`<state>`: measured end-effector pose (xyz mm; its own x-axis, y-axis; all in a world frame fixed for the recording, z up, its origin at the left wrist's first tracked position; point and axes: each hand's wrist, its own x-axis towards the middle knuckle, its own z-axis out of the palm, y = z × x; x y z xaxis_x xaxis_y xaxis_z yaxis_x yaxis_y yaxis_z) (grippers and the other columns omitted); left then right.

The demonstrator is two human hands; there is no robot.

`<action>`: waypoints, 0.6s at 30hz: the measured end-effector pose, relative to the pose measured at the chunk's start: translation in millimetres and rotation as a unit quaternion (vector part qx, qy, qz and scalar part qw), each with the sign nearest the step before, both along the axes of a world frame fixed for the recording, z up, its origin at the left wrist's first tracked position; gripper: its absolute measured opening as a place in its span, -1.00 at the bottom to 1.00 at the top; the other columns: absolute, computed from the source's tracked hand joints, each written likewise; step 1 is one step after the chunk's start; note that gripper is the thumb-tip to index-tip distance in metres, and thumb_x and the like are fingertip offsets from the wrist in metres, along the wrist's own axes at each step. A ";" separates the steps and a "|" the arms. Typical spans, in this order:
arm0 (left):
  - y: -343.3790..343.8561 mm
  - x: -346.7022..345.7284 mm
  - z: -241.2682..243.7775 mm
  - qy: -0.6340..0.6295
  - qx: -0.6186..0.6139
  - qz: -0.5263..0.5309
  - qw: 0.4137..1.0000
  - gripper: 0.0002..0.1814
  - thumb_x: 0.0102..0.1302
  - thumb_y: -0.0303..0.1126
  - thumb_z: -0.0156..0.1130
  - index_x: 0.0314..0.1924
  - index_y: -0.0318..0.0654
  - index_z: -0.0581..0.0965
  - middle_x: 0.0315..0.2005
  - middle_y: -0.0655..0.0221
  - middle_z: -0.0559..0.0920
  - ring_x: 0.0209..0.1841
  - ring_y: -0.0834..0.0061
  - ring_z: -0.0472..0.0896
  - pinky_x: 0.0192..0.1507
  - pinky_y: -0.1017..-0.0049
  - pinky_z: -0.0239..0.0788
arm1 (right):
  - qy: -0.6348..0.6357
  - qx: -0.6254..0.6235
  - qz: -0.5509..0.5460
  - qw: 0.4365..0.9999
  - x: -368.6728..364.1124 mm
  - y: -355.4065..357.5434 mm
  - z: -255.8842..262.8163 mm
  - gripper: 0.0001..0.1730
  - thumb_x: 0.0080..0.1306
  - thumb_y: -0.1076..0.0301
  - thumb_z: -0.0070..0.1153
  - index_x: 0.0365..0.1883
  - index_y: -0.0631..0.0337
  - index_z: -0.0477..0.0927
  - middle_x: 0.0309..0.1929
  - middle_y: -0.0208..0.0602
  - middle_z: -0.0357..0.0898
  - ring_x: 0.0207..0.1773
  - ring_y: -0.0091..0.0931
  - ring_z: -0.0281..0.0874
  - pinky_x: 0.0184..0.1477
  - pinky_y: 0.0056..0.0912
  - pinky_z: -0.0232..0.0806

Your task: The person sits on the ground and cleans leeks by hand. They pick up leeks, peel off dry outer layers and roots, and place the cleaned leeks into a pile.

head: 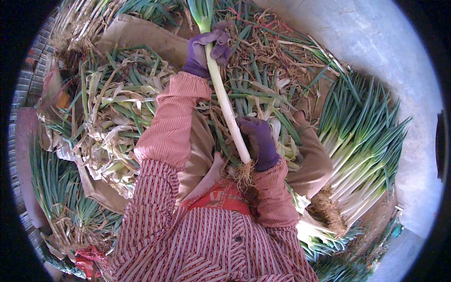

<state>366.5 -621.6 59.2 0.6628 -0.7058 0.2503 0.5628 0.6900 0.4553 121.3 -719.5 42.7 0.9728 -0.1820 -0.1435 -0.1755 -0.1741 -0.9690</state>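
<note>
A long green onion (225, 102) with a white stalk slants across the middle of the head view, its green leaves at the top and its roots low near my lap. My left hand (208, 51), in a purple glove, is closed around the upper stalk just below the leaves. Beside the lower stalk is my right hand (259, 142), gloved in purple too, its back towards the camera. Its fingertips are hidden, so whether it grips the stalk does not show.
Cleaned green onions (356, 151) lie in a pile at the right, roots towards me. Stripped leaves (116, 123) heap at the left. More green onions (60, 197) lie at the lower left. Pale sheeting (380, 53) rises along the right side.
</note>
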 end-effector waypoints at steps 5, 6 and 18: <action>4.5 3.9 -5.4 -0.033 -0.010 0.006 0.999 -0.51 0.21 -0.39 0.07 0.14 -0.43 0.33 -0.58 0.47 0.46 -0.77 0.65 0.34 -0.71 0.52 0.17 | -0.057 -0.171 0.062 0.982 -36.7 -11.4 0.6 -0.79 -0.07 0.35 0.13 -0.41 0.18 0.59 -0.45 -0.07 0.51 -0.38 -0.13 0.51 -0.39 -0.21 0.33; 2.5 5.8 -4.2 -0.032 -0.011 0.001 0.999 -0.50 0.21 -0.38 0.07 0.14 -0.43 0.33 -0.58 0.47 0.46 -0.76 0.65 0.35 -0.70 0.52 0.18 | -0.009 -0.146 0.036 0.989 -45.4 -16.7 0.3 -0.79 -0.07 0.36 0.14 -0.40 0.20 0.58 -0.47 -0.12 0.52 -0.42 -0.20 0.50 -0.42 -0.26 0.32; 8.4 9.6 -3.5 -0.060 0.085 0.050 0.993 -0.46 0.17 -0.34 0.10 0.14 -0.43 0.32 -0.60 0.51 0.44 -0.77 0.65 0.31 -0.70 0.55 0.16 | -0.028 0.112 0.079 0.990 7.2 -7.4 12.7 -0.67 0.17 0.44 0.05 -0.06 0.29 0.53 -0.36 -0.34 0.58 -0.51 -0.59 0.45 -0.50 -0.52 0.28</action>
